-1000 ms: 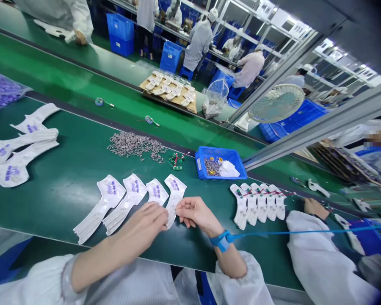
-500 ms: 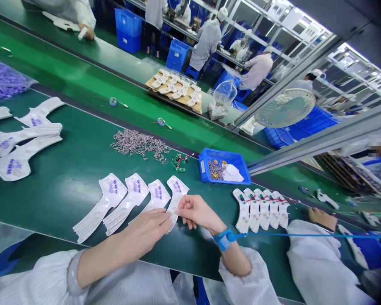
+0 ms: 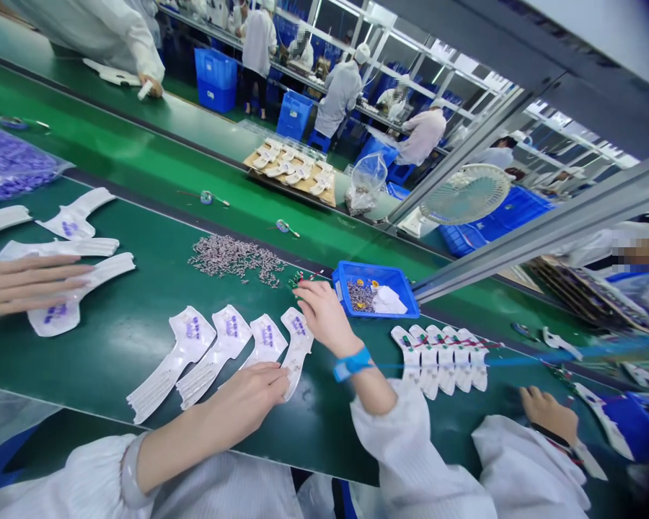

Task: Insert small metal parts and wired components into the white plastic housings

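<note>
My left hand [image 3: 257,395] grips the lower end of a white plastic shell [image 3: 296,344] with purple parts in its wide end. Beside it lie more white shells [image 3: 187,339] of the same kind, in a slanting row; my left hand partly covers one. My right hand [image 3: 324,313] is at the small green circuit boards [image 3: 296,280] with red wires, its fingers apart and pointing at them. Its fingertips partly hide the boards, so contact is unclear. A blue wrist strap [image 3: 351,365] with a cord is on my right wrist.
A pile of small metal parts [image 3: 232,258] lies behind the shells. A blue bin [image 3: 378,270] stands right of my right hand. Wired shells [image 3: 438,360] sit further right, near a co-worker's hand [image 3: 549,414]. Another person's hand [image 3: 27,285] reaches over shells at left.
My right hand has left the shell and moved up to the circuit boards. My left hand stays on the shell. At left, another person's hand has come further into view.
</note>
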Action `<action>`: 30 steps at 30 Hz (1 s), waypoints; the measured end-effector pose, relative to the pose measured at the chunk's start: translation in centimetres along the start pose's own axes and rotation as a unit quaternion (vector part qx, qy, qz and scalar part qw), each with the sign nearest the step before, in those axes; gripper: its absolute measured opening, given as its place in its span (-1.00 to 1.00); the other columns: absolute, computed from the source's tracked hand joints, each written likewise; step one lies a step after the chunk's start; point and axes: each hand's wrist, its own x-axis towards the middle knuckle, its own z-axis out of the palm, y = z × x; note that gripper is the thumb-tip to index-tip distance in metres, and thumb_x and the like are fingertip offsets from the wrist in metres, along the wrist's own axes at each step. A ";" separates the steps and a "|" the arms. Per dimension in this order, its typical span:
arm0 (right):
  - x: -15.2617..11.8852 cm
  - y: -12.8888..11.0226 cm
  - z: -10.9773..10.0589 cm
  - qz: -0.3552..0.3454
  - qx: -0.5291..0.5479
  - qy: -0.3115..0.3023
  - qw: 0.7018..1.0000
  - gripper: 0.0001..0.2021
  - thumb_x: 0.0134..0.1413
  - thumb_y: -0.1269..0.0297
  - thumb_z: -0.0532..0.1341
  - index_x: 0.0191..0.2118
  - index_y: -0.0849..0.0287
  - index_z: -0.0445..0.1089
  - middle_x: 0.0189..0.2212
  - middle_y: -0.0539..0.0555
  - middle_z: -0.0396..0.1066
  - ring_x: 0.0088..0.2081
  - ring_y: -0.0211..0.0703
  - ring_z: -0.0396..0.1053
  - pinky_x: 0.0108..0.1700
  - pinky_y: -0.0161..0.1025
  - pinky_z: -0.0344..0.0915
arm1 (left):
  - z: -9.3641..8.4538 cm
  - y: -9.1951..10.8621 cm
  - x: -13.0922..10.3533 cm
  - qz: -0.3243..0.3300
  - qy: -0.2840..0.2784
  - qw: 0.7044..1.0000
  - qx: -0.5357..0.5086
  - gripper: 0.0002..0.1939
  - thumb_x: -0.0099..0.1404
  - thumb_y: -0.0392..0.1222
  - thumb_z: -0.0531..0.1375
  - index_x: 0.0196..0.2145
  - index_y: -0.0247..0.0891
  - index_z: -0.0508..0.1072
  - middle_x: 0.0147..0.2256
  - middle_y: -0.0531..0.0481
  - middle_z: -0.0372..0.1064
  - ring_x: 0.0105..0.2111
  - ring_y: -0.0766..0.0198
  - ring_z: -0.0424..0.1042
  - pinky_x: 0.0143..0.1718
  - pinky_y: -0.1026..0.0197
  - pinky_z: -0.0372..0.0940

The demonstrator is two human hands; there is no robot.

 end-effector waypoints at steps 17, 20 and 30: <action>9.2 -1.0 3.8 0.022 -0.071 -0.108 0.991 -0.65 0.34 0.23 0.12 0.17 0.14 0.33 0.04 0.19 0.28 0.06 -0.02 0.26 0.05 -0.18 0.23 | -5.0 -0.4 -3.4 -0.134 0.035 0.990 -0.006 -0.80 0.49 -0.26 -0.02 -0.27 -0.21 0.36 -0.24 -0.03 0.44 -0.24 0.20 0.41 -0.22 0.18 0.33; 8.8 0.0 3.1 -0.011 -0.069 -0.121 0.990 -0.72 0.31 0.37 0.12 0.09 0.15 0.40 0.02 0.16 0.29 0.05 -0.08 0.28 0.04 -0.23 0.23 | -5.3 -0.4 -3.9 -0.165 0.053 0.984 -0.034 -0.80 0.49 -0.22 0.00 -0.27 -0.19 0.38 -0.28 -0.01 0.43 -0.29 0.23 0.42 -0.28 0.22 0.32; 9.0 -1.9 3.4 -0.020 -0.043 -0.120 0.992 -0.89 0.27 0.40 0.15 -0.18 0.19 0.44 -0.23 0.08 0.42 -0.19 -0.19 0.38 -0.13 -0.30 0.23 | -5.3 -1.8 -4.9 -0.201 0.078 0.975 -0.061 -0.85 0.46 -0.20 0.07 -0.25 -0.17 0.41 -0.29 0.01 0.44 -0.32 0.24 0.45 -0.33 0.25 0.32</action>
